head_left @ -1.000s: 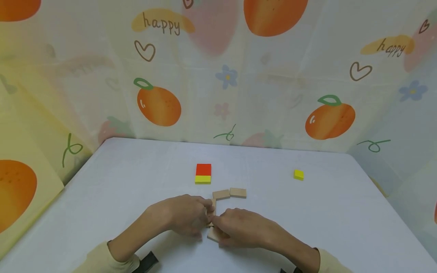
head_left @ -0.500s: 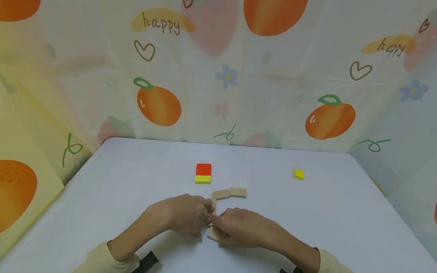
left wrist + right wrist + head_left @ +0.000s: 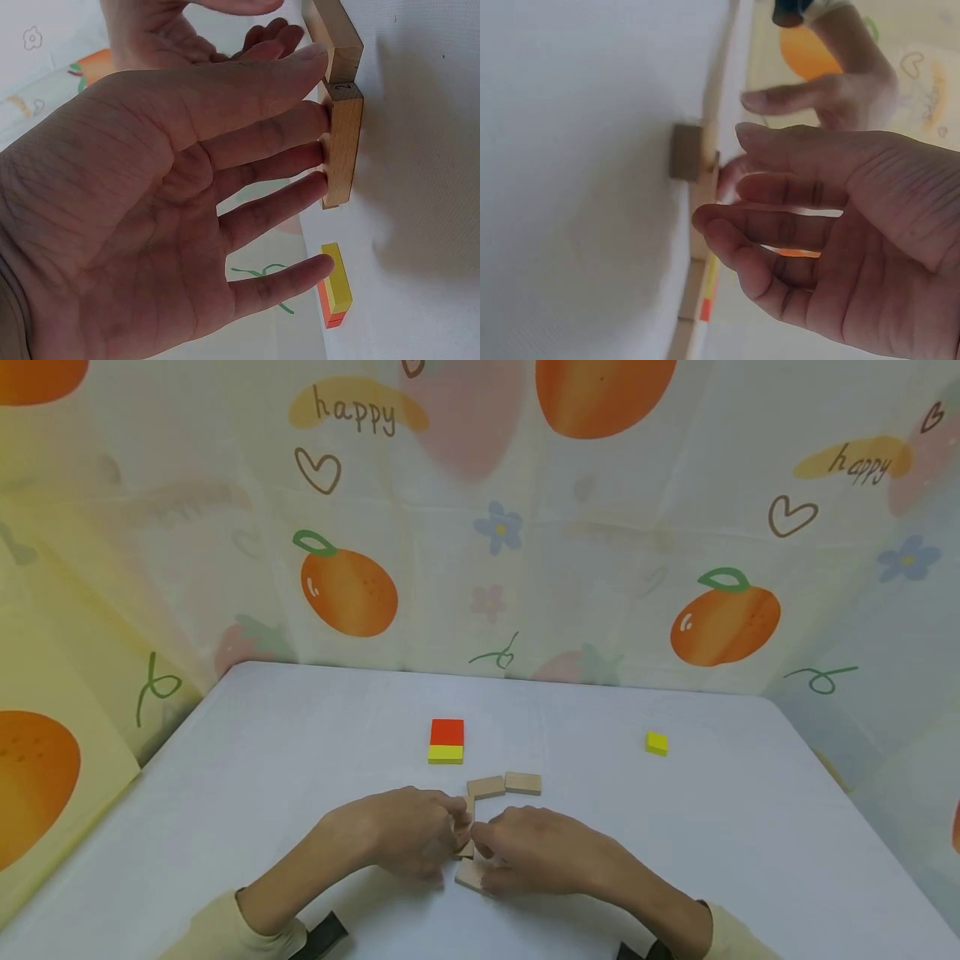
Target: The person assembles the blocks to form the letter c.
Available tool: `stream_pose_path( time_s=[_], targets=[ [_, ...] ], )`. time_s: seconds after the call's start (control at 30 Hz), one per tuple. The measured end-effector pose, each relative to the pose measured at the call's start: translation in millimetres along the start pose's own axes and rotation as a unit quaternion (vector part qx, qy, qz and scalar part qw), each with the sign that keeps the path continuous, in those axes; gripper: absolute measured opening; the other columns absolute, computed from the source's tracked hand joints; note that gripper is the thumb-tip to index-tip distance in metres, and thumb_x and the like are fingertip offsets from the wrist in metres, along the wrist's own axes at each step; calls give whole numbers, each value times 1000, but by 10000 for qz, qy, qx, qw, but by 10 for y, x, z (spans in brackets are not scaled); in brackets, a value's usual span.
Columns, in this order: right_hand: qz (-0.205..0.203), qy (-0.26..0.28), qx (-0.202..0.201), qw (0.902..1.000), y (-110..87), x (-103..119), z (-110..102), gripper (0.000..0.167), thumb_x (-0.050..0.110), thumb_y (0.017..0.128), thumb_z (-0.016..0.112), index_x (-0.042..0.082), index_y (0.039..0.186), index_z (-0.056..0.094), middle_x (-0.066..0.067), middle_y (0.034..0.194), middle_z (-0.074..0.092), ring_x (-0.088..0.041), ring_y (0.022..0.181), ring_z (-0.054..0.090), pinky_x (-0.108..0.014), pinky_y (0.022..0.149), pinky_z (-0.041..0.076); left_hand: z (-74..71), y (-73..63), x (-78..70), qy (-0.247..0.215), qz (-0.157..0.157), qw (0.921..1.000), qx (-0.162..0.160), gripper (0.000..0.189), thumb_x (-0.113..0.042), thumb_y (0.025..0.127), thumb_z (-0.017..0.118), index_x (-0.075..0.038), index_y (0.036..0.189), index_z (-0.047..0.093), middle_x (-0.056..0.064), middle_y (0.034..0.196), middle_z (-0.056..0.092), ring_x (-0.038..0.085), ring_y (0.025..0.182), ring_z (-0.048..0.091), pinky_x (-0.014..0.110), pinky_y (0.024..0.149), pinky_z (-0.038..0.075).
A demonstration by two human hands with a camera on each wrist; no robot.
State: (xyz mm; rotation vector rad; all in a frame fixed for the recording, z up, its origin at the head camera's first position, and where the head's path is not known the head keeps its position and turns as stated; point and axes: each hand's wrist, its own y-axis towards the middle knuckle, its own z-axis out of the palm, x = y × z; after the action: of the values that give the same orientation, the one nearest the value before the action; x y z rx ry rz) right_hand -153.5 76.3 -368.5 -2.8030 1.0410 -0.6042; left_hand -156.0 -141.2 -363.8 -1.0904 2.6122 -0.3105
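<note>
Wooden blocks lie in a bent row on the white table. My left hand (image 3: pixel 412 831) rests its fingertips on a block (image 3: pixel 345 142) in the middle of the row, its fingers nearly straight in the left wrist view. Another wooden block (image 3: pixel 337 41) abuts that one. Just to the right, my right hand (image 3: pixel 547 852) hovers beside the row with loosely bent fingers and nothing between them. It partly covers the nearest wooden block (image 3: pixel 468 874). Two further wooden blocks (image 3: pixel 486 787) (image 3: pixel 522 783) continue the row at its far end.
Behind the row, a red block (image 3: pixel 447 732) and a yellow block (image 3: pixel 446 754) lie against each other. A lone yellow block (image 3: pixel 656 743) sits far right on the table (image 3: pixel 262 735). A fruit-printed cloth (image 3: pixel 585 552) hangs behind.
My right hand has shifted slightly up and away from the blocks, its fingertips moving a little right. The left hand and the visible blocks stay where they were.
</note>
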Motion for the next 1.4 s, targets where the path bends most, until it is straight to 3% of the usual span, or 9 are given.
stream_pose_path(
  time_s=[0.07, 0.2, 0.33, 0.47, 0.67, 0.83, 0.9, 1.2, 1.4],
  targets=[
    [83, 53, -40, 9999, 2, -34, -59, 16, 26, 93, 79, 17, 97, 66, 12, 79, 61, -2, 70, 51, -17, 62, 46, -1, -3, 0, 56, 41, 10000, -17, 28, -34, 83, 89, -29, 109, 83, -12, 131, 64, 9, 115, 64, 32, 104, 57],
    [59, 81, -216, 9997, 78, -143, -183, 17, 26, 94, 79, 14, 100, 69, 10, 77, 60, -4, 70, 52, -17, 63, 47, 2, 5, 3, 253, 138, 9996, -1, 26, -35, 84, 88, -29, 108, 82, -11, 131, 65, 7, 114, 63, 31, 103, 57],
    [30, -49, -370, 9993, 288, -248, -307, 12, 22, 96, 76, 14, 101, 69, 7, 81, 64, -8, 75, 55, -19, 67, 49, 13, 9, 6, 453, 244, 9987, 12, 27, -37, 84, 88, -28, 109, 82, -10, 133, 66, 8, 118, 64, 31, 103, 57],
    [-91, -304, -428, 9986, 569, -310, -400, 10, 18, 98, 73, 12, 106, 71, 2, 96, 71, -11, 87, 60, -22, 78, 54, 17, 9, 4, 430, 260, 9987, 21, 28, -38, 84, 88, -28, 109, 81, -10, 133, 66, 9, 116, 64, 31, 102, 58],
    [-279, -906, -554, 9940, 913, -371, -357, 29, 13, 99, 68, 11, 128, 70, -1, 125, 69, -17, 113, 59, -28, 97, 55, -11, 24, -2, 826, 498, 9953, 6, 31, -40, 85, 87, -27, 111, 78, -13, 126, 63, 5, 102, 62, 26, 92, 58],
    [-465, -1669, -678, 9825, 1012, -401, -253, 15, 10, 97, 64, 12, 107, 76, -1, 131, 66, -27, 131, 53, -35, 108, 52, -19, 33, -14, 1055, 645, 9923, -44, 31, -42, 85, 86, -26, 111, 77, -13, 124, 62, 5, 98, 61, 25, 88, 58],
    [-487, -1696, -705, 9818, 1012, -409, -238, 14, 10, 96, 64, 14, 100, 76, 0, 133, 65, -29, 135, 50, -37, 111, 50, -22, 34, -15, 1005, 633, 9929, -35, 31, -41, 85, 86, -25, 111, 78, -12, 124, 62, 5, 97, 62, 25, 88, 58],
    [-456, -625, -644, 9949, 1019, -435, -212, 27, 11, 98, 70, 15, 124, 70, 1, 123, 71, -16, 112, 62, -33, 106, 52, -3, 8, -2, 1054, 592, 9927, -48, 31, -41, 85, 86, -26, 111, 78, -11, 126, 64, 5, 98, 63, 27, 89, 59],
    [-375, -515, -701, 9955, 1038, -432, -207, 26, 10, 98, 68, 17, 122, 69, 4, 119, 73, -13, 104, 62, -32, 101, 53, -2, 0, 1, 1077, 631, 9921, -125, 30, -40, 85, 87, -25, 109, 78, -12, 123, 63, 4, 95, 62, 24, 88, 58]
  ],
)
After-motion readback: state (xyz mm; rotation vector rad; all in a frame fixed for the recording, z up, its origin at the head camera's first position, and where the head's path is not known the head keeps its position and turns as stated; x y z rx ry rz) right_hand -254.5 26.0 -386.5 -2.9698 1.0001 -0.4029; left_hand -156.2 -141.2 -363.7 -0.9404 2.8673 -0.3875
